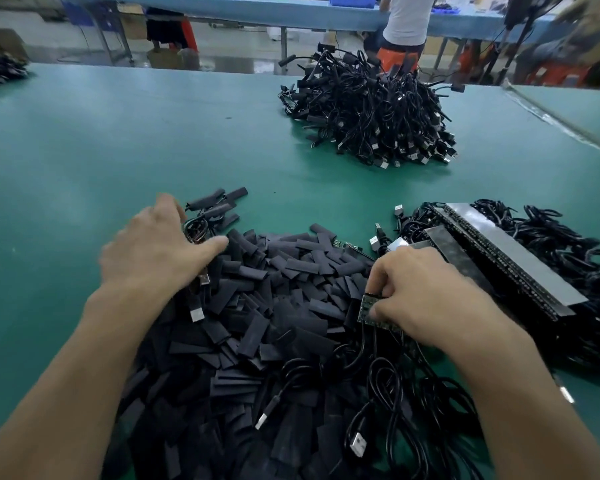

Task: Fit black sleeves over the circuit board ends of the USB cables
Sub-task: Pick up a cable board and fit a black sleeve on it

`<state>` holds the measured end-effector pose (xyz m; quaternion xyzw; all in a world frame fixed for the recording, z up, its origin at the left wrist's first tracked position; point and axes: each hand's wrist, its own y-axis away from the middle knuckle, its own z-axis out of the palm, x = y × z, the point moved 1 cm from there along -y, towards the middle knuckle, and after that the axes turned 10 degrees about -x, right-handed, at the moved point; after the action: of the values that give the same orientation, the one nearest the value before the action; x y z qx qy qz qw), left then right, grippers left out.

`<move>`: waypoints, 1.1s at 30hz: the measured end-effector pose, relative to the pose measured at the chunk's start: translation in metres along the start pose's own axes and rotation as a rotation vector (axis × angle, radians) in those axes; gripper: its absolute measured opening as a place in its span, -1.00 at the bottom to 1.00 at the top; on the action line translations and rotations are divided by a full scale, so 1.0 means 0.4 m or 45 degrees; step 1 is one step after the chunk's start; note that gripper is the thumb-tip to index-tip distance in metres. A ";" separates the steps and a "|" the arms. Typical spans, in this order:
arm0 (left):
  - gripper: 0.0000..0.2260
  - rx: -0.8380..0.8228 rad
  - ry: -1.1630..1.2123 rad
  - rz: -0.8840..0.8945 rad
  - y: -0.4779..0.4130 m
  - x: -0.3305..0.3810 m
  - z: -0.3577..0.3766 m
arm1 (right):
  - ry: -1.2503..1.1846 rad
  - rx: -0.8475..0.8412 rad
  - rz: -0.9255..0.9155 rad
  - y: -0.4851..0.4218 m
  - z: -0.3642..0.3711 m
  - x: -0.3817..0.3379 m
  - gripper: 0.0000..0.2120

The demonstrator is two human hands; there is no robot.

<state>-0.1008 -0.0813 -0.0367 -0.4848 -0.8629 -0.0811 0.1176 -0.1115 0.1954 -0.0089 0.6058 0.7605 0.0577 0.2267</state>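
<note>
A heap of flat black sleeves [274, 306] covers the green table [84, 150] in front of me. My right hand [426, 299] pinches the green circuit board ends [368, 311] of a few USB cables [378, 382], whose black leads hang down over the heap. My left hand [153, 247] reaches out over the heap's far left edge with its thumb stretched out. A coiled cable [194, 232] sits between thumb and fingers, and its silver plug [197, 313] trails below the wrist. Just past the fingers lie a few sleeved cable ends [215, 206].
A big pile of black cables [368, 112] sits at the far centre. On the right, bundled cables with boards under grey strips [506, 258] lie in rows. A person in a white shirt [407, 19] stands at a blue bench behind.
</note>
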 end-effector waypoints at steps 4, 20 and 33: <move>-0.50 -0.174 0.061 0.083 -0.002 0.001 -0.002 | -0.183 0.091 -0.203 0.002 -0.013 0.005 -0.83; -0.89 -0.547 1.064 0.858 0.111 0.162 0.067 | -1.072 0.104 -0.640 -0.071 0.045 -0.002 -0.88; -0.96 -0.934 1.701 0.745 0.131 0.169 0.123 | -1.667 -0.082 -0.652 -0.080 0.069 -0.012 -0.83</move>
<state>-0.0959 0.0135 -0.0635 -0.5476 -0.3677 -0.5964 0.4574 -0.1279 0.1776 -0.0437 0.3107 0.5843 -0.3516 0.6622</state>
